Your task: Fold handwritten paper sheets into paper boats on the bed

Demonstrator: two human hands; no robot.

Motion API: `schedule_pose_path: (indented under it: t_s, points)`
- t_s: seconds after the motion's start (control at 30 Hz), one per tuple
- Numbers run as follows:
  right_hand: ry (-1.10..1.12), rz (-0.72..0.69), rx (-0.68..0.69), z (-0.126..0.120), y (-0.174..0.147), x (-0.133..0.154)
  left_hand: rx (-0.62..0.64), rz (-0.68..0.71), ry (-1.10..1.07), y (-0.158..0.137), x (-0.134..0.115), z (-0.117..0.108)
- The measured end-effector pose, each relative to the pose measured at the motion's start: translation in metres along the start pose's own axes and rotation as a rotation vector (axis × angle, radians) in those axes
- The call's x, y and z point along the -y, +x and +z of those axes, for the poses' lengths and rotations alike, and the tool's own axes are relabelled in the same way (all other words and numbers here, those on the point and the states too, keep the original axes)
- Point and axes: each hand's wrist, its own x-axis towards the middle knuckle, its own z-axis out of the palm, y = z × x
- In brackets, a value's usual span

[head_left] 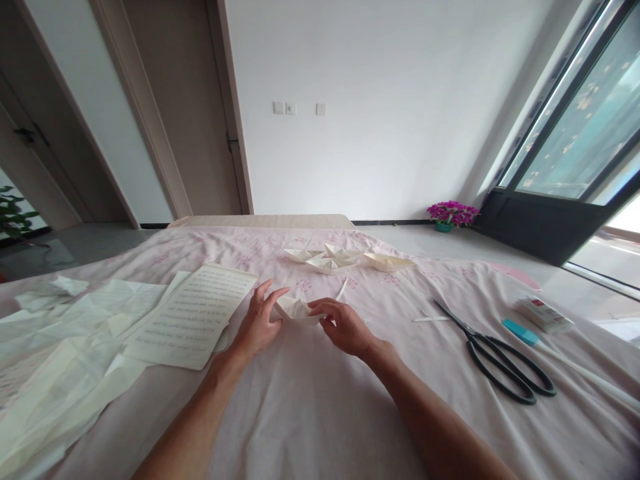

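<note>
Paper boat, cream, folded, with dark lines of script (299,311); on the pale pink flower-patterned cloth (280,407), between the two hands. Long axis: left to right across the person's view; one pointed end to the left, the other to the right, partly covered by fingers.

Right hand (345,325): thumb and fingers pinching the boat's right end.

Left hand (259,319): fingers spread and curved, thumb apart from forefinger, the boat's left tip at the gap; contact cannot be told.

Narrow white paper strip (343,288): just beyond the boat's right end.

Group of four folded cream paper boats (334,265): beyond the boat, long axes roughly left to right.

Cream sheet with lines of dark script (195,317): left of the boat, overlapping a heap of loose pale papers (95,313).

Black metal scissors with long loop handles (469,329): right of the boat, blade tips away from the person.

White box with red marking, in clear wrap (543,313): far right of the boat; contents hidden.

Small teal-green pot (443,227): on the floor, beyond and right of the boat; holds magenta flowers (453,212).
</note>
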Motion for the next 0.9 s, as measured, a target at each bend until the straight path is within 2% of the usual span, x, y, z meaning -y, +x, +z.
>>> schedule_pose_path:
  t_s: [0.1,0.27,0.4,0.6,0.7,0.9]
  points:
    - [-0.001,-0.029,-0.012,-0.003,0.0,-0.003,0.072,0.021,0.023,0.0,-0.001,-0.007]
    - [-0.05,-0.007,-0.022,-0.005,-0.003,-0.013,0.184,0.005,-0.081,0.001,-0.001,-0.01]
    - [-0.183,0.005,-0.033,-0.003,-0.005,-0.012,0.19,-0.016,-0.111,0.0,-0.005,-0.005]
    - [-0.401,-0.093,-0.042,-0.003,-0.005,0.0,0.188,0.01,-0.097,-0.003,-0.01,-0.001]
    - [-0.45,-0.113,-0.018,-0.002,-0.005,-0.002,0.188,0.015,-0.084,-0.003,-0.008,0.001]
    - [-0.523,-0.112,-0.077,0.001,-0.004,-0.009,0.222,0.034,-0.075,-0.005,-0.004,0.008]
